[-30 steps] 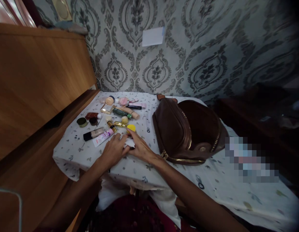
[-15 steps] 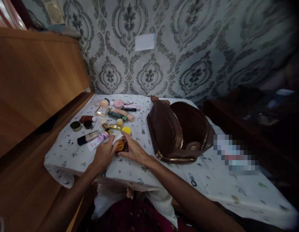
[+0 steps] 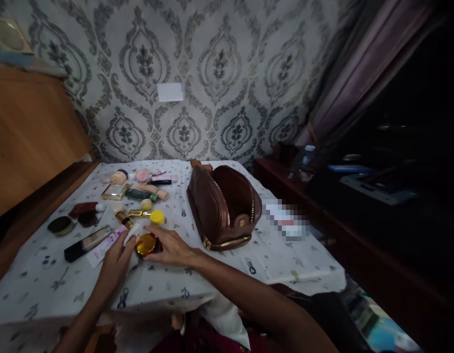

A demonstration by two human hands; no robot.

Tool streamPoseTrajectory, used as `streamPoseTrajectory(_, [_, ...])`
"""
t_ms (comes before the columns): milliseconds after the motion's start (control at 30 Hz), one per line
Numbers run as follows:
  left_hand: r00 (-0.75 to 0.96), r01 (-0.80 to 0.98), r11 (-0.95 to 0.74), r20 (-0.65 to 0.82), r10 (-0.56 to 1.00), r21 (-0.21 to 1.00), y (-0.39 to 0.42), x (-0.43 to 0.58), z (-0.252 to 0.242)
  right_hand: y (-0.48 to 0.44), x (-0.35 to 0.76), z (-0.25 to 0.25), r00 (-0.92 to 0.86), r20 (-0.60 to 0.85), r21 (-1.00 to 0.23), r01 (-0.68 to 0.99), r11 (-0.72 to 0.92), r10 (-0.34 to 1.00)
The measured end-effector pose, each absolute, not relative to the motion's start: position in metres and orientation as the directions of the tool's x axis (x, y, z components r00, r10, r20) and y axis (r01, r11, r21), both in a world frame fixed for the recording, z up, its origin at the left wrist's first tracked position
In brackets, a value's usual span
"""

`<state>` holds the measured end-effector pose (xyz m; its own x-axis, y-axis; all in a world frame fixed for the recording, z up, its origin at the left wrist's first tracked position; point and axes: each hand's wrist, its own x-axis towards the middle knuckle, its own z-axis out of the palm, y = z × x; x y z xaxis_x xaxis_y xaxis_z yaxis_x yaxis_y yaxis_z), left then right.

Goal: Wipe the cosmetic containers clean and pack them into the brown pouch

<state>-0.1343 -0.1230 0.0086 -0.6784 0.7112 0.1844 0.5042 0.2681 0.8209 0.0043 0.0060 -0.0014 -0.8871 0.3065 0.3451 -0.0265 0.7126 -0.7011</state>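
My right hand [image 3: 172, 246] is curled around a small amber-gold jar [image 3: 146, 244], its fingers on the jar's right side. My left hand [image 3: 117, 260] pinches a small white piece [image 3: 132, 234] that looks like a folded tissue, just left of the jar. Beneath and beside the left fingers lie a white-and-purple tube [image 3: 105, 246] and a foundation bottle with a black cap [image 3: 87, 243]. A gold-and-black lipstick [image 3: 124, 219], a gold tube [image 3: 139, 214] and a yellow-lidded jar [image 3: 156, 217] are just beyond the hands.
An open brown toiletry bag [image 3: 208, 206] stands right of the hands. Several cosmetics, including a green bottle [image 3: 140, 194] and a dark round jar [image 3: 60, 226], lie on the patterned tablecloth [image 3: 153, 282]. A pixelated object [image 3: 286, 219] lies farther right. Wooden furniture [image 3: 32, 117] borders the left.
The camera view has swung to the right, so everything sits farther left. Both hands stay around the amber jar and white piece, with more of the jar's top showing now.
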Motion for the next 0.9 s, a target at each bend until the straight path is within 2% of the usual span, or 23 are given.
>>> streamPoseTrajectory(100, [-0.655, 0.512, 0.25, 0.185, 0.732, 0.822, -0.127, -0.133, 0.014, 0.006, 0.004, -0.001, -0.859, 0.391, -0.706, -0.049, 0.707, 0.331])
streamPoseTrajectory(267, [-0.619, 0.45, 0.264, 0.085, 0.781, 0.853, -0.132, -0.128, 0.019, 0.006, 0.002, -0.001, -0.828, 0.391, -0.744, -0.026, 0.668, 0.403])
streamPoseTrajectory(400, [-0.58, 0.527, 0.216, 0.161, 0.799, 0.822, -0.13, -0.132, 0.013, 0.005, 0.004, 0.003, -0.827, 0.353, -0.778, 0.0, 0.628, 0.438])
streamPoseTrajectory(600, [-0.423, 0.778, 0.053, 0.459, 0.782, 0.626, -0.129, -0.141, 0.004, 0.003, 0.008, 0.01, -0.84, 0.31, -0.805, 0.018, 0.593, 0.446])
streamPoseTrajectory(800, [-0.185, 0.903, -0.096, 0.581, 0.793, 0.418, -0.135, -0.136, 0.0, 0.007, 0.005, 0.005, -0.87, 0.348, -0.7, 0.006, 0.714, 0.348])
streamPoseTrajectory(900, [-0.142, 0.921, -0.115, 0.598, 0.789, 0.371, -0.137, -0.132, -0.003, 0.01, 0.003, 0.0, -0.866, 0.386, -0.658, -0.017, 0.753, 0.317])
